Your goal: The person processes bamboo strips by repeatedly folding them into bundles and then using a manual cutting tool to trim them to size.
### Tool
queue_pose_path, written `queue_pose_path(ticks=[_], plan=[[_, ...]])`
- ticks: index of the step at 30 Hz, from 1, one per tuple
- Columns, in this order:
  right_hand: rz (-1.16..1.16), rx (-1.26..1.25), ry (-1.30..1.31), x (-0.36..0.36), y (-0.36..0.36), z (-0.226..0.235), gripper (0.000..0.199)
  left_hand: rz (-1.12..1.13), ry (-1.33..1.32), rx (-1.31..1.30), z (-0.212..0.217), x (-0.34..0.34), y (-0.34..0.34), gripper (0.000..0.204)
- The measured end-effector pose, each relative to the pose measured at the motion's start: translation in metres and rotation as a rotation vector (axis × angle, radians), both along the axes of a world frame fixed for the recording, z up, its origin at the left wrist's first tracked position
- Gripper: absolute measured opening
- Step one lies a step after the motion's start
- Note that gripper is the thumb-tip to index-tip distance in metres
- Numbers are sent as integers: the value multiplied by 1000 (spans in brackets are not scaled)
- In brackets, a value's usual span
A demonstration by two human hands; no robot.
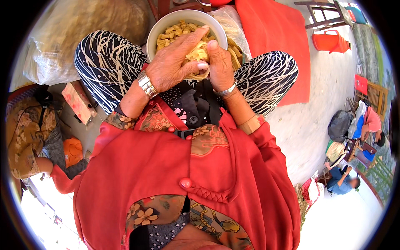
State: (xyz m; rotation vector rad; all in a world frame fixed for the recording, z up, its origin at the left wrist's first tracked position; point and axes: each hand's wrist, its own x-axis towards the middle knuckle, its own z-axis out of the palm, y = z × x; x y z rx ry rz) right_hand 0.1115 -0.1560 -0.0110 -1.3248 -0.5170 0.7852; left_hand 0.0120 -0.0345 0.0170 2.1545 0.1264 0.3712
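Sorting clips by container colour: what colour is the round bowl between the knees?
The bowl is white or off-white, best seen in the head view.

No legible text, labels or numbers.

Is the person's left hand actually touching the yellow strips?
Touching: the head view shows the left hand with its thumb lying across the yellow strips.
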Motion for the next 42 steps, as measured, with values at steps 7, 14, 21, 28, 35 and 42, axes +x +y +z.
queue_pose_path(ticks=[7,14,21,28,35,42], plan=[[17,-62,-157,2,6,-4,48,152,129,-418,-4,8,-12,39],[-122,-210,-345,8,9,-10,46,100,76,-614,-16,1,-10,46],[46,-209,-423,20,0,-18,67,-175,232,-1397,-38,-2,2,57],[172,-285,-250,19,-17,-10,62,-305,180,-1766,-53,-4,12,54],[55,-329,-287,46,-52,5,42,-248,-26,-1791,-38,-18,41,46],[284,-450,-174,50,-46,3,26,-87,-75,-1622,-29,-9,40,55]])
